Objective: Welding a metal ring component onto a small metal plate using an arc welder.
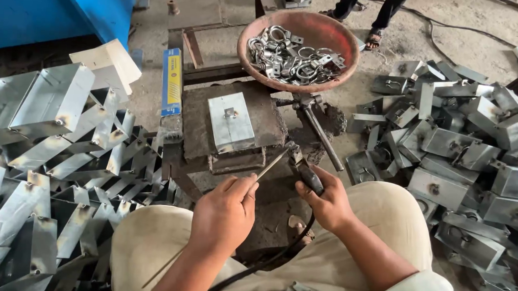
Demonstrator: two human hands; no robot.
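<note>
Pinching thin grey welding rod (271,164), left hand (224,215) grip closed; right hand (326,202) grips black electrode holder (310,178), likely clamped.

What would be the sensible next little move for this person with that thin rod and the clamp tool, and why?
Probably seating the thin rod into the black-handled holder: the left hand pinches the rod's near end while its far tip meets the clamp head gripped by the right hand, and the metal plate waits just ahead.
</note>
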